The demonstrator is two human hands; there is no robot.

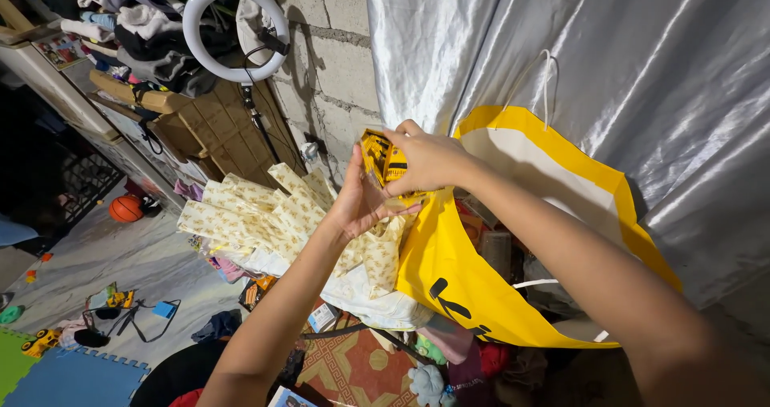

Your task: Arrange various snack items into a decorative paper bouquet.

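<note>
- Printed cream packets (241, 214) are noted stacked at left; best kept clear of the elbow.
- Left hand (357, 202) is held open, palm cupped under the yellow packet (383, 160).
- Right hand (429, 160) is clamped on that packet from above, over the yellow shopping bag (449, 271); a firm two-handed hold is judged advisable.

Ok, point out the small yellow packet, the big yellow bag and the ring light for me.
yellow packet (378, 160), head view, on its printed face left of the fingers.
yellow bag (449, 275), head view, on the near yellow side panel.
ring light (192, 38), head view, on the left of the white ring.
</note>
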